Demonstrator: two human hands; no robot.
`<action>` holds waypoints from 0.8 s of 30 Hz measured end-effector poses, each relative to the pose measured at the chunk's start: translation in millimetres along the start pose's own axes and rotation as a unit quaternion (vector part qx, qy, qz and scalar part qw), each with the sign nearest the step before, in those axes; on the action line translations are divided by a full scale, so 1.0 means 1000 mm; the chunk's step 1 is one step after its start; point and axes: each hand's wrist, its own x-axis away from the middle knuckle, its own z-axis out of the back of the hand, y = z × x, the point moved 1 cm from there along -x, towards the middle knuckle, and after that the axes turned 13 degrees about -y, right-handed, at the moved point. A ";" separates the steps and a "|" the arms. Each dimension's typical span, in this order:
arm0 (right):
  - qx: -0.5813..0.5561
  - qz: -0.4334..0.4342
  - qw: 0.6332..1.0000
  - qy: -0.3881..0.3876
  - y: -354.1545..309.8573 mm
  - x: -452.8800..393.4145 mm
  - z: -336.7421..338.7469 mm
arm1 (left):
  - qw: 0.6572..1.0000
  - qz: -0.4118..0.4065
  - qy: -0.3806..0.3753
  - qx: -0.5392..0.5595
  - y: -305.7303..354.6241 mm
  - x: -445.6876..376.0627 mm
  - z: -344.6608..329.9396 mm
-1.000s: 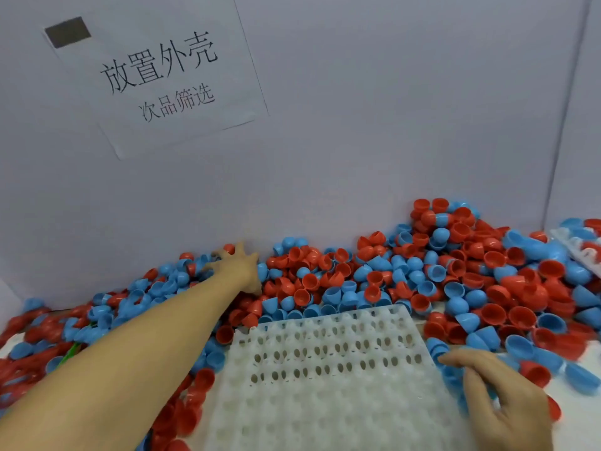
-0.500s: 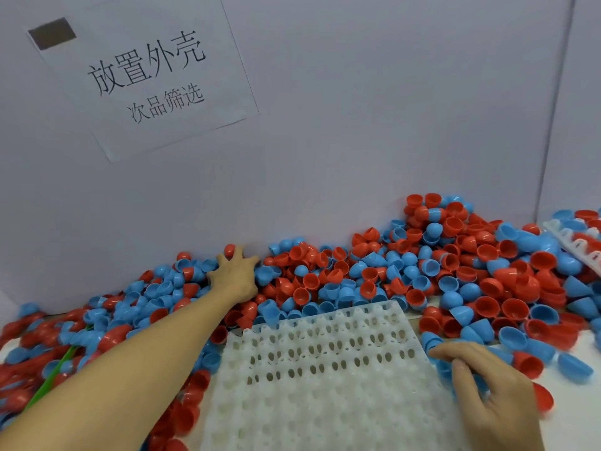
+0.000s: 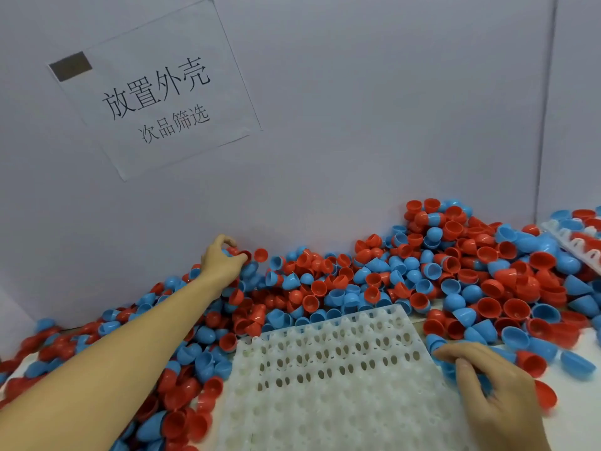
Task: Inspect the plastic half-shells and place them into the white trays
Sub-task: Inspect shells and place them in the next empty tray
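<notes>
There, the left hand (image 3: 221,260) pinches a red half-shell (image 3: 243,255) against the wall.

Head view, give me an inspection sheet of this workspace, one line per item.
Surface: white table, mostly buried under shells.
Job's things: red and blue half-shells heaped along the back wall; white tray in front, its visible cups unfilled; second tray at far right holding shells.
Clutter: green strip seen a second ago at far left is no longer visible.
Grip: left hand at the back of the heap, fingers curled on a red shell; right hand at the tray's right edge, holding blue shells.
Cables: nothing seen.
Surroundings: grey partition walls; paper sign with Chinese text.
</notes>
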 end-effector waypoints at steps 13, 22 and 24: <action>-0.003 -0.031 1.000 0.002 -0.012 0.000 0.003 | 0.833 0.153 0.013 0.532 0.014 0.018 0.019; 0.049 -0.093 0.994 -0.031 -0.010 -0.002 0.007 | 0.713 0.102 -0.003 0.694 0.016 0.090 0.026; 0.033 -0.104 0.991 -0.077 -0.009 -0.008 0.004 | 0.693 0.100 0.011 0.714 0.009 0.114 0.023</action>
